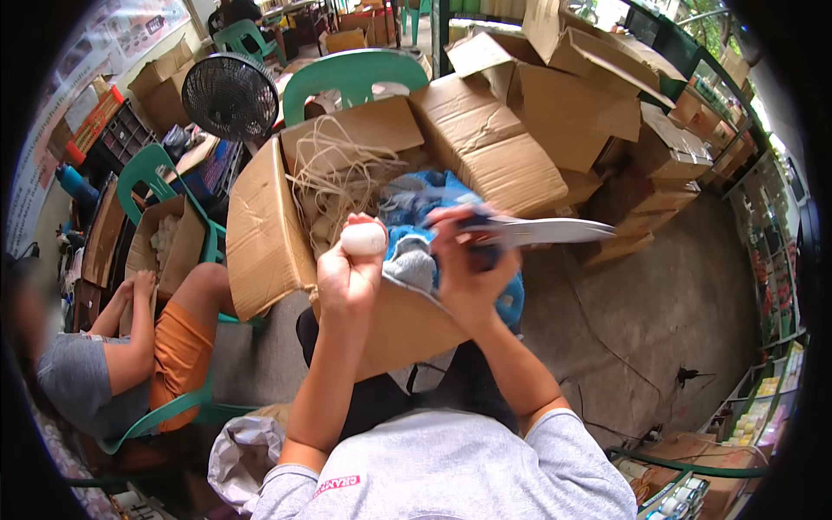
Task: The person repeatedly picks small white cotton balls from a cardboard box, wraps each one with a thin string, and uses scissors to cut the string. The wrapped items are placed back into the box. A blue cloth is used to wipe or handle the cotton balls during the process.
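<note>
- Head view, left hand: fingers curled closed around a white ball, ball's upper part exposed.
- White ball's spot: held up over the near left part of an open cardboard box, apart from the right hand.
- Right hand: fingers wrapped on the dark handle of scissors, blade pointing right; blurred, cannot tell how far the blades are spread.
- Inside box: pale cords heaped at left, blue cloth at right, below right hand.
- Behind box: green chair, black fan to its left.
- Far left: seated person, orange shorts, hands at a smaller box containing white pieces.
- Right rear: stacked cartons.
</note>
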Demonstrator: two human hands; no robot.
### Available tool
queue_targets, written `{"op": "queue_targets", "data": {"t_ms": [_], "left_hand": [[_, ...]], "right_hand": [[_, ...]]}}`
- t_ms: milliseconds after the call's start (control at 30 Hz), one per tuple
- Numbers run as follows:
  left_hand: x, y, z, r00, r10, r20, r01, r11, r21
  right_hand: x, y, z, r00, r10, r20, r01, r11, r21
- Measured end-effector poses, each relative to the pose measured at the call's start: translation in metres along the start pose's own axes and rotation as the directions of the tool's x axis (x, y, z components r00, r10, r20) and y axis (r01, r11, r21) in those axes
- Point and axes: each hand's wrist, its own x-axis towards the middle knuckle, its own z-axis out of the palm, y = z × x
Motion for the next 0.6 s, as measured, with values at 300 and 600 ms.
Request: {"op": "queue_targets", "data": {"t_ms": [300, 600], "left_hand": [[-0.002, -0.005, 0.002, 1.0, -0.007, 0.03, 0.007, 1.0, -0.015], [-0.002, -0.004, -0.001, 0.99, -0.066, 0.127, 0.043, 0.983, 0.178]], "right_hand": [[-0.002, -0.028, 0.004, 1.0, -0.013, -0.009, 0.014, 0.995, 0.101], [-0.012, 0.007, 0.0, 0.918, -0.177, 0.356, 0.295, 0.903, -0.312]]}}
